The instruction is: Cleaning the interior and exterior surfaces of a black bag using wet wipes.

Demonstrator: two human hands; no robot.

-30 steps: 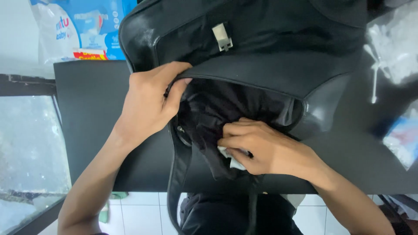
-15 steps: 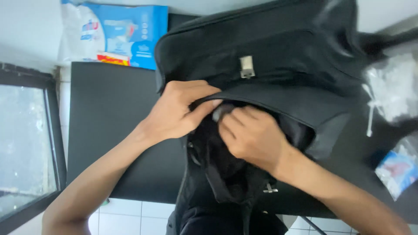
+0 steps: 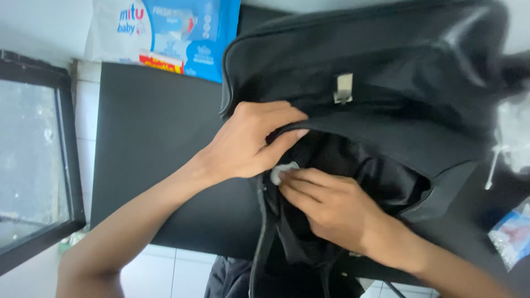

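Tabletop [image 3: 149, 165]: black, flat; lay under both hands and stretched well away from the left hand on its outer side.

Bag [image 3: 386, 110]: black, soft, large; lay on the tabletop under and beyond both hands, its opening gaping between them. A small metal clasp [image 3: 343, 88] sat on the flap just beyond the left hand.

Pack of wipes [image 3: 165, 36]: blue and white, flat; rested at the tabletop's far edge, well apart from the left hand, beyond it.

Left hand [image 3: 251, 140]: fingers closed over the edge of the bag's flap, gripping it at the opening.

Right hand [image 3: 331, 207]: inside the bag's mouth, just beside the left hand; fingertips pinched together on the white wad.

White wad [image 3: 281, 172]: small, crumpled, pale; sat at the right hand's fingertips, touching the left hand's thumb side, at the rim of the opening.
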